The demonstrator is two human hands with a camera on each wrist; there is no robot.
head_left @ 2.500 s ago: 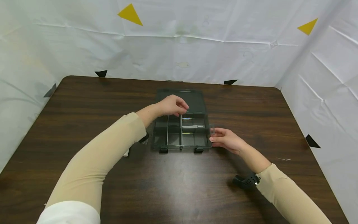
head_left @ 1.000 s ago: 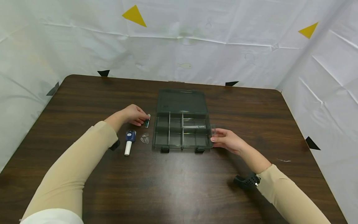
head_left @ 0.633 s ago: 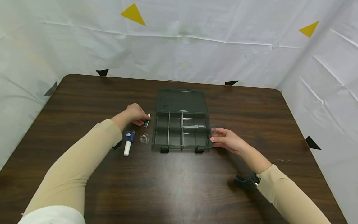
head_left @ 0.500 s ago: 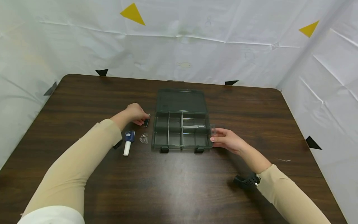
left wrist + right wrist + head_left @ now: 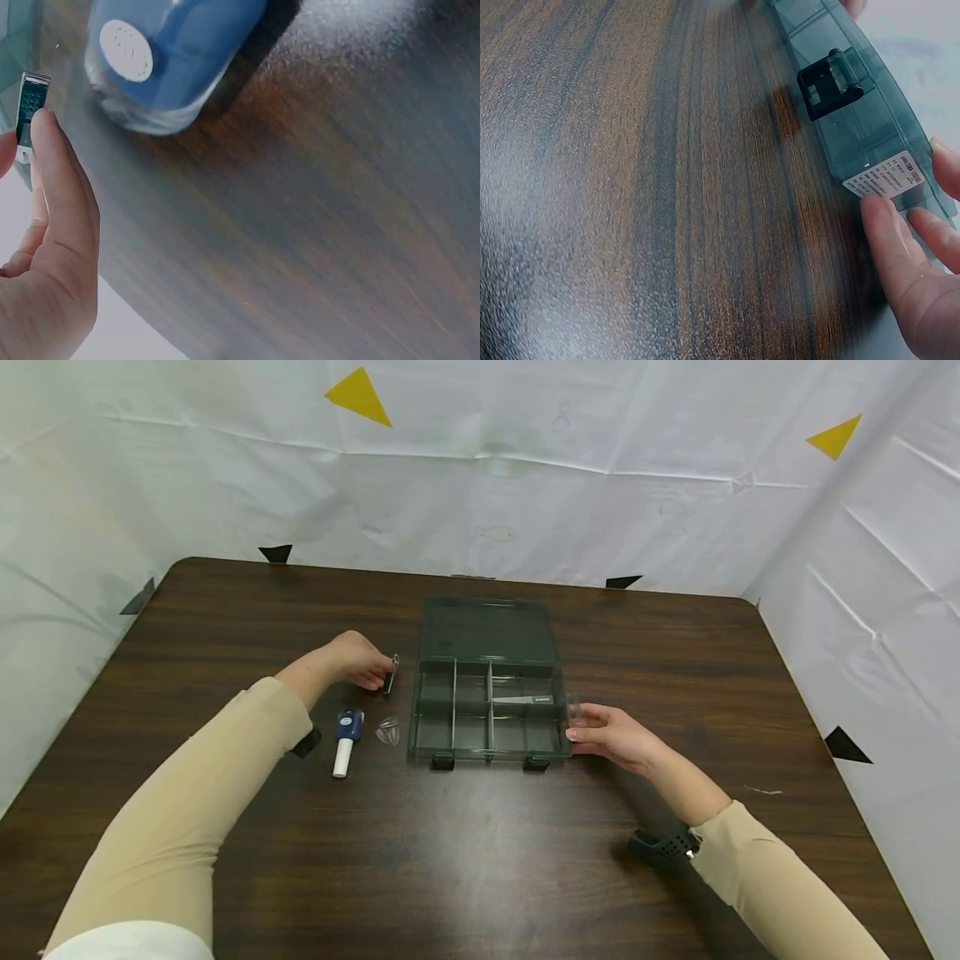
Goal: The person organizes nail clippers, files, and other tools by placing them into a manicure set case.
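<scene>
Left fingers (image 5: 372, 675): pinching a small dark clip (image 5: 391, 671), lifted just left of the open compartment box (image 5: 487, 710).
Right fingers (image 5: 581, 732): loosely straight, touching the box's right wall.
Table (image 5: 480, 860): bears the box.

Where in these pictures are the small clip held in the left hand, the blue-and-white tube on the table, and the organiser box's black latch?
small clip (image 5: 391, 674), head view, on its dark body beside the fingers.
blue-and-white tube (image 5: 346, 742), head view, where blue meets white.
black latch (image 5: 829, 81), right wrist view, on the latch's middle.
</scene>
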